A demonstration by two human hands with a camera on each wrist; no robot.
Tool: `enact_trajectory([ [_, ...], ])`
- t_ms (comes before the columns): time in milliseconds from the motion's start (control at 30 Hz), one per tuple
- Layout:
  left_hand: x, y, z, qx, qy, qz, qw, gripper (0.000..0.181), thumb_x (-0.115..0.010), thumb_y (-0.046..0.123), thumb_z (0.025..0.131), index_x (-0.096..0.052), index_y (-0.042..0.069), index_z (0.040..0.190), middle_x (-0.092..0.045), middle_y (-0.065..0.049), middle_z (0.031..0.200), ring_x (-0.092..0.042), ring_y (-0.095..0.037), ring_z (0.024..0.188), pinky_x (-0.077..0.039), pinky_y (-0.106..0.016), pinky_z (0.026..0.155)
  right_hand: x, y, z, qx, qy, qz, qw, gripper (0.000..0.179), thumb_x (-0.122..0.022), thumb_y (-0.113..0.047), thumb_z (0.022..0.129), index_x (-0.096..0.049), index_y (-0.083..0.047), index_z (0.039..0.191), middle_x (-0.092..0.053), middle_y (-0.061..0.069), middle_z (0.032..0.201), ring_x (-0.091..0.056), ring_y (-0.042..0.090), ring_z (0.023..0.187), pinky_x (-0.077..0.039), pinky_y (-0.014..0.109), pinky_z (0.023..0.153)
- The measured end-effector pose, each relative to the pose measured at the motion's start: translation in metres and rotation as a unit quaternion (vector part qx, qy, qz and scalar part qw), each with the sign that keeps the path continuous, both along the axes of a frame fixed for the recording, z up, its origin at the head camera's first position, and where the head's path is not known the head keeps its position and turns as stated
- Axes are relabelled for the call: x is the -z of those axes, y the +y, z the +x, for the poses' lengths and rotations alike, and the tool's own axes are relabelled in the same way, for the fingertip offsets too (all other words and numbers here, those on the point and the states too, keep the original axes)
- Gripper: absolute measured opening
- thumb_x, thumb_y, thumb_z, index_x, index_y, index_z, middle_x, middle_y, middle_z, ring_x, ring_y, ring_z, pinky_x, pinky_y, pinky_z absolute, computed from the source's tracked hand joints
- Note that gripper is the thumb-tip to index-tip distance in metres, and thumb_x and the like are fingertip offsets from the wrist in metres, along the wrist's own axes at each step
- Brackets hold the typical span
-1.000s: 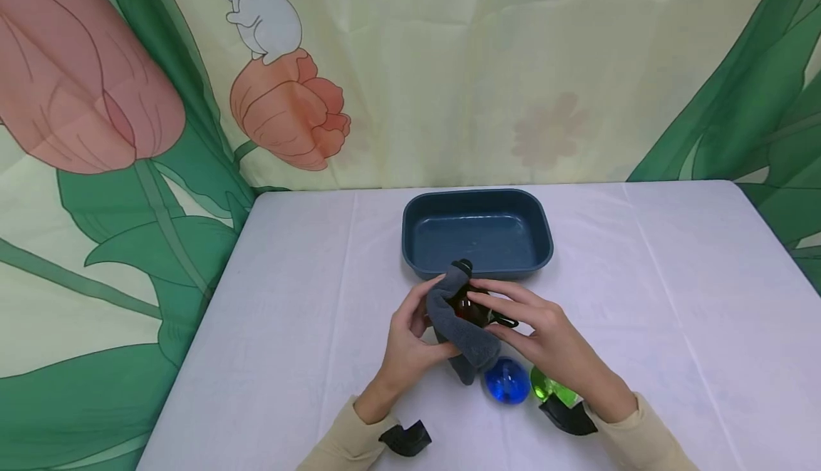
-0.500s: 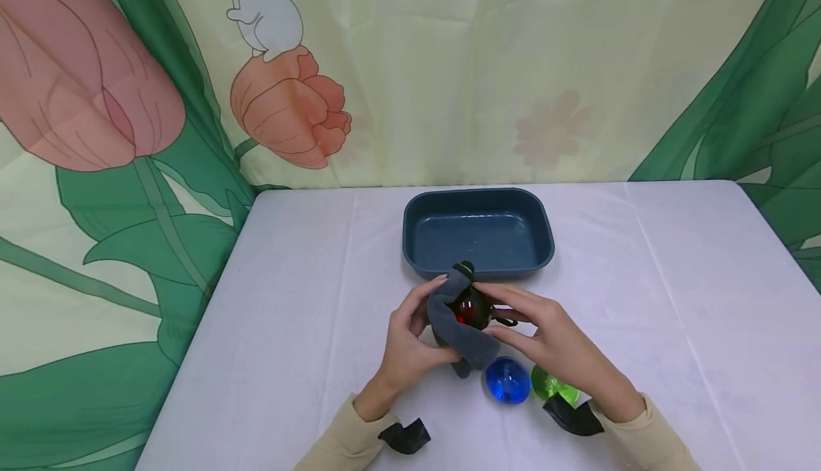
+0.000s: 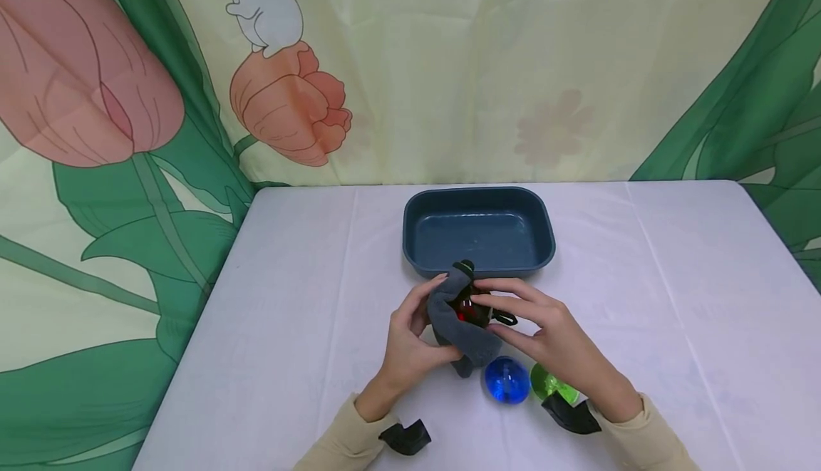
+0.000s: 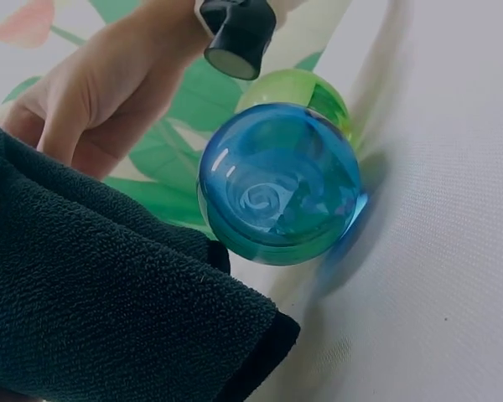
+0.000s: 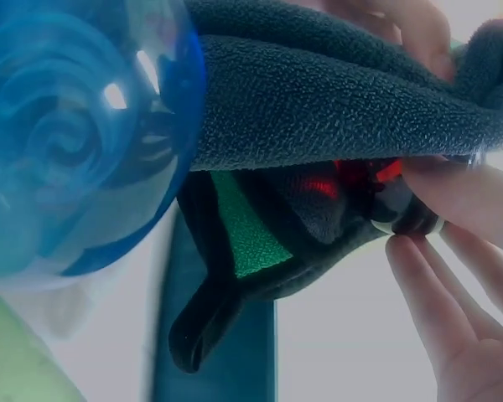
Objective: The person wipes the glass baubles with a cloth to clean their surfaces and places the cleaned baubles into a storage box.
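Observation:
My left hand [image 3: 413, 346] holds a dark grey terry cloth [image 3: 471, 339], its thumb in front and fingers behind. Inside the cloth's fold sits a dark red, glassy, rounded object [image 3: 471, 311], partly covered. My right hand [image 3: 535, 321] pinches it from the right between thumb and fingertips; in the right wrist view red glints [image 5: 390, 172] show beside the thumb. Black trim and a small loop [image 5: 193, 343] edge the cloth. Just below the cloth, a clear blue ball [image 3: 507, 380] rests on the table. Beside it lies a clear green ball [image 3: 548, 382], partly hidden by the right wrist's black strap.
A dark blue rectangular basin [image 3: 477, 232] stands behind the hands, near the far edge of the white-covered table [image 3: 308, 278]. Behind the table hangs a printed curtain [image 3: 436, 86] with flowers and leaves.
The right fingers have shifted on the red object, drawing together and then spreading again. The cloth's lower end has lifted slightly. Both balls and the basin stay in place.

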State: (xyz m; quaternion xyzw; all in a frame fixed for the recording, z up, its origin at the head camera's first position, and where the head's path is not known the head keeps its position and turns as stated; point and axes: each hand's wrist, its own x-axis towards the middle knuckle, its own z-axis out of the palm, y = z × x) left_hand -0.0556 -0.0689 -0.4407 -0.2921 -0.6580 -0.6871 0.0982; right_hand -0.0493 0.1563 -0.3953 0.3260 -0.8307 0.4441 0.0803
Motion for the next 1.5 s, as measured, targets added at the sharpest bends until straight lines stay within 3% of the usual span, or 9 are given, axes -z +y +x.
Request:
enact_trajectory([
  [600,-0.001,-0.004,0.000,0.007,-0.028,0.011,0.9995,0.078,-0.080,-0.013,0.071,-0.046,-0.002,0.141,-0.056,-0.025,0.132,-0.061,-0.020,0.115,-0.058,-0.034,0.086,-0.003,-0.003,-0.001,-0.002,0.004,0.007,1.0000,0.063,-0.082,0.007,0.073,-0.066,-0.017,0.129,-0.059,0.002,0.136,-0.056,0.019,0.127,-0.045,0.014,0.099],
  [800,-0.002,-0.001,-0.001,0.011,-0.044,0.017,0.9988,0.076,-0.079,-0.013,0.073,-0.046,-0.001,0.141,-0.056,-0.024,0.132,-0.062,-0.020,0.113,-0.057,-0.034,0.087,-0.005,-0.004,-0.003,0.002,0.019,-0.014,0.9997,0.064,-0.082,0.010,0.071,-0.066,-0.011,0.129,-0.061,0.007,0.133,-0.062,0.023,0.120,-0.046,0.012,0.097],
  [1033,-0.002,-0.001,-0.002,0.016,-0.045,0.020,0.9986,0.075,-0.080,-0.009,0.075,-0.046,0.000,0.141,-0.056,-0.023,0.133,-0.062,-0.022,0.115,-0.057,-0.037,0.091,-0.003,-0.002,-0.005,0.007,-0.068,-0.083,0.9942,0.058,-0.079,0.009,0.075,-0.065,-0.006,0.130,-0.065,0.011,0.126,-0.064,0.005,0.112,-0.058,0.026,0.084],
  [1133,-0.002,0.000,-0.002,0.012,-0.049,0.022,0.9985,0.075,-0.079,-0.011,0.074,-0.047,0.001,0.140,-0.057,-0.023,0.132,-0.062,-0.021,0.113,-0.057,-0.035,0.090,0.000,-0.002,-0.005,0.012,-0.094,-0.089,0.9916,0.058,-0.078,0.010,0.076,-0.064,-0.005,0.131,-0.064,0.013,0.127,-0.062,0.002,0.112,-0.059,0.031,0.082],
  [1500,0.002,-0.003,-0.001,-0.005,-0.031,0.007,0.9995,0.079,-0.080,-0.013,0.071,-0.047,0.000,0.141,-0.058,-0.024,0.130,-0.063,-0.020,0.111,-0.058,-0.034,0.085,0.006,-0.007,-0.003,0.016,-0.096,-0.079,0.9921,0.061,-0.078,0.008,0.078,-0.061,-0.009,0.134,-0.063,0.009,0.130,-0.062,0.003,0.115,-0.057,0.028,0.085],
])
